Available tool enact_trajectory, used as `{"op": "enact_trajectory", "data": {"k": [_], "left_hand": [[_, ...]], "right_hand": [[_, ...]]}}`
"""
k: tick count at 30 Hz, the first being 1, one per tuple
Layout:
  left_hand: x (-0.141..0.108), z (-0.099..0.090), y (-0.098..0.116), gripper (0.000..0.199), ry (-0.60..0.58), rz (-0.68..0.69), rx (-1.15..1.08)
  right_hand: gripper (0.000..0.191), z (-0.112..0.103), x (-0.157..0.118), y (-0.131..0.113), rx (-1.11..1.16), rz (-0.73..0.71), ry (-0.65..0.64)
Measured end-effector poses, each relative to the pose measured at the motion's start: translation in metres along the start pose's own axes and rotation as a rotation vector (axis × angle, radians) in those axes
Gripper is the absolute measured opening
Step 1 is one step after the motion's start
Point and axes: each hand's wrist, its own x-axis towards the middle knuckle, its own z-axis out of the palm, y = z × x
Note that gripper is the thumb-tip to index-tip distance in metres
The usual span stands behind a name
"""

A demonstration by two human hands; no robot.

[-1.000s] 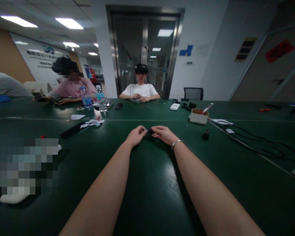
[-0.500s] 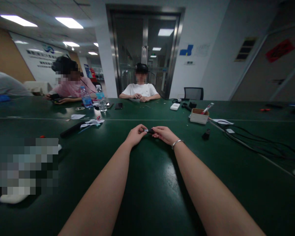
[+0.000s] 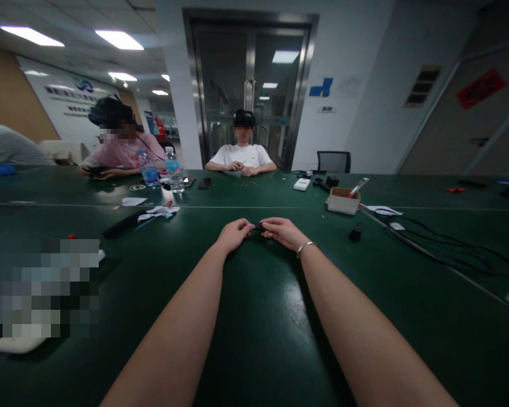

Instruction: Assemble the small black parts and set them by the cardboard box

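Note:
Over the green table (image 3: 254, 316), near its middle, both my hands meet at a small black object (image 3: 258, 227) with a silvery left end. My left hand (image 3: 233, 234) is closed, thumb and fingertips pinching at that silvery end. My right hand (image 3: 283, 232), wearing a silver bracelet on the wrist, is closed around the black part. Fingers cover much of the object, and its exact kind is too small to tell. Apart from my hands, to the right, a short black piece (image 3: 356, 232) stands on the table.
A small open box (image 3: 343, 202) with a pen-like item stands beyond on the right, near black cables (image 3: 445, 234). Bottles (image 3: 175, 172), crumpled paper (image 3: 158, 212) and a black tube (image 3: 123, 224) lie to the left. People sit across the table.
The silvery end shows less than before, with my left fingertips covering more of it. My arms have hardly moved.

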Motion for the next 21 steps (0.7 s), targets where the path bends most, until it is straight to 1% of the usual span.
{"op": "enact_trajectory", "data": {"k": [6,10,15,21], "left_hand": [[0.002,0.001,-0.003,0.035,-0.015,-0.029,0.045],[0.001,0.000,0.001,0.042,-0.014,-0.039,0.138],[-0.001,-0.002,0.008,0.049,0.030,-0.067,0.270],[-0.001,-0.002,0.008,0.045,0.038,-0.159,0.199]], "right_hand": [[0.013,-0.002,0.000,0.001,-0.017,0.005,-0.005],[0.015,-0.001,-0.001,0.000,-0.018,0.001,-0.014],[0.016,0.001,-0.002,-0.001,-0.029,-0.002,-0.027],[0.020,0.000,-0.003,-0.001,-0.054,-0.014,-0.052]]}}
